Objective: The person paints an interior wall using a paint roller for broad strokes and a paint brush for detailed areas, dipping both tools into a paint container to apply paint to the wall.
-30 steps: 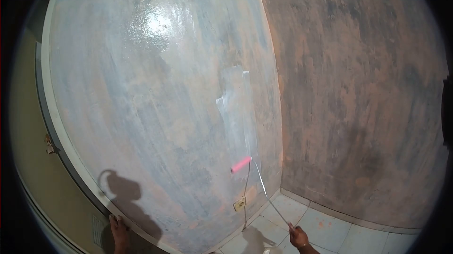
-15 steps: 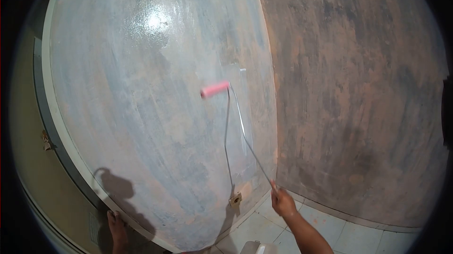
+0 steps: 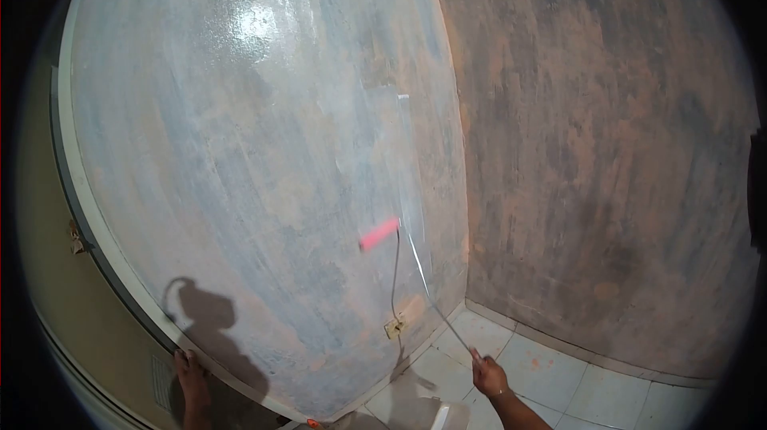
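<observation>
A pink paint roller (image 3: 379,235) lies against the left wall (image 3: 264,150), below a wet whitish streak on the plaster. From it a thin metal rod runs down to my right hand (image 3: 489,376), whose fingers are wrapped round its handle. At the lower left, my left hand (image 3: 190,369) is raised beside the door frame edge, fingers up and slightly bent; nothing shows in it. Shadows of the roller and of a head fall on the wall.
A wall box (image 3: 394,328) sits low on the left wall. The darker right wall (image 3: 591,166) meets it at a corner. White floor tiles (image 3: 543,358) lie below. A pale container (image 3: 443,416) stands at the bottom edge. A door (image 3: 88,302) is at left.
The roller has moved down the wall and slightly right, and my right hand has gone lower with it. My left hand has shifted little. The view has moved slightly.
</observation>
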The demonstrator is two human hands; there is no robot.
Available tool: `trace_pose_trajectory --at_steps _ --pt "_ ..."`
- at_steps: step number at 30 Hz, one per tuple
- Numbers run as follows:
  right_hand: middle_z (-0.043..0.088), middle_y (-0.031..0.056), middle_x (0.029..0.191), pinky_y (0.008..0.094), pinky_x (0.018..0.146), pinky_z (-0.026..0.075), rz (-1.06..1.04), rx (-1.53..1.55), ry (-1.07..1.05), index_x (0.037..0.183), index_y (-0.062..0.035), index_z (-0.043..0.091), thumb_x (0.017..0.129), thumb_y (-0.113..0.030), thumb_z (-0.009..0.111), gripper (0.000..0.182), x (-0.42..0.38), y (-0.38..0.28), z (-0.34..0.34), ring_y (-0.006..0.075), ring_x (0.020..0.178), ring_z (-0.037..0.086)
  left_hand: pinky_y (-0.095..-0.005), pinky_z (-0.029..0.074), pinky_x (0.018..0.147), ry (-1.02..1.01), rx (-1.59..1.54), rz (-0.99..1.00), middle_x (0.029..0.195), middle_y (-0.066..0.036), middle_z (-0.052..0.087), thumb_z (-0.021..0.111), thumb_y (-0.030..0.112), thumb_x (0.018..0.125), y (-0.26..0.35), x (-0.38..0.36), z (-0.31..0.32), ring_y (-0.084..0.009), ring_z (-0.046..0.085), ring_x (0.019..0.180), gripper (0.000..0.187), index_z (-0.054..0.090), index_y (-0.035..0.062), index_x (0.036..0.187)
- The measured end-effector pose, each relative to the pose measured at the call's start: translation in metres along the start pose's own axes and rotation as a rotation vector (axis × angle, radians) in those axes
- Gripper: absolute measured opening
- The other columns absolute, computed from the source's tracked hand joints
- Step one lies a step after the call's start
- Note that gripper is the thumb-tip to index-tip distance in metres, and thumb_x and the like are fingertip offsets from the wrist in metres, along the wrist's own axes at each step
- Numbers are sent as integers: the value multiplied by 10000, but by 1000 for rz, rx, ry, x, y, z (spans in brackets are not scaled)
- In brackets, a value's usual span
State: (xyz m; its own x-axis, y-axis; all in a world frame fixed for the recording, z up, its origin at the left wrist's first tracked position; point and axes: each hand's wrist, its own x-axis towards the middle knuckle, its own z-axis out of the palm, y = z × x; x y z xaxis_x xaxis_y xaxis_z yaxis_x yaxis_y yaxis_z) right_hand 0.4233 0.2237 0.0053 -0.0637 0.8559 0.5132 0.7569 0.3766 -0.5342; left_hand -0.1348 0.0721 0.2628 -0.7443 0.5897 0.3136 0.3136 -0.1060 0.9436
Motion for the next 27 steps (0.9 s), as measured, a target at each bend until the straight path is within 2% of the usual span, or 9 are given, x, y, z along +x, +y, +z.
trace_pose_trajectory --at_steps 2,4,8,12,13,21,23,24,27 --pt "531 157 683 454 525 482 -41 0 97 1410 -286 416 878 -132 576 577 64 -58 -45 361 572 564 -260 398 620 9 4 -9 837 43 433 422 319 1008 -4 1 -7 -62 419 729 173 434 148 991" --pt "518 163 678 456 540 475 -103 -3 204 1422 -277 398 884 -129 571 584 121 -117 -92 369 578 557 -331 423 747 -62 -1 -67 1046 -3 504 465 389 985 -17 10 -16 -130 489 902 383 435 114 1249" --pt "523 182 696 469 553 466 -215 86 264 1462 -284 320 898 -134 557 630 201 -194 -166 389 583 550 -328 421 737 -57 5 -56 1020 1 502 461 387 988 -16 9 -16 -126 488 887 353 446 121 1220" --pt "534 191 718 476 564 472 -207 33 229 1482 -290 268 902 -134 550 663 206 -175 -143 396 593 555 -296 411 677 -72 -3 3 913 20 457 433 341 1002 -3 1 -7 -94 441 796 224 437 132 1085" --pt "537 193 728 478 570 475 -171 -17 181 1486 -290 254 903 -134 548 671 184 -156 -122 398 602 559 -261 395 619 -45 -11 15 820 40 412 409 290 1016 0 0 -4 -62 395 708 157 420 138 982" --pt "574 198 749 493 527 482 -20 -84 -140 1407 -217 416 905 -184 555 521 -61 27 9 391 571 566 -263 400 626 -51 -21 -2 831 32 426 389 266 1023 3 0 -1 -65 402 715 152 425 118 1021" --pt "600 44 826 325 651 471 30 -82 -114 1150 12 587 1011 -274 445 349 -78 24 11 183 683 525 -265 401 628 -60 -26 5 836 30 429 387 262 1024 1 -1 -1 -68 406 720 153 426 114 1025" --pt "568 199 724 495 504 475 43 -43 -150 1403 -222 419 891 -166 575 538 -63 11 6 388 544 558 -265 401 626 -59 -49 5 841 26 431 388 257 1024 2 -1 0 -72 410 721 152 425 110 1025" --pt "563 187 726 481 536 484 -13 8 13 1417 -235 409 879 -130 573 572 17 -53 -15 378 578 568 -266 400 623 -62 -84 16 852 17 435 391 246 1022 -5 1 -4 -79 416 721 147 423 103 1024"
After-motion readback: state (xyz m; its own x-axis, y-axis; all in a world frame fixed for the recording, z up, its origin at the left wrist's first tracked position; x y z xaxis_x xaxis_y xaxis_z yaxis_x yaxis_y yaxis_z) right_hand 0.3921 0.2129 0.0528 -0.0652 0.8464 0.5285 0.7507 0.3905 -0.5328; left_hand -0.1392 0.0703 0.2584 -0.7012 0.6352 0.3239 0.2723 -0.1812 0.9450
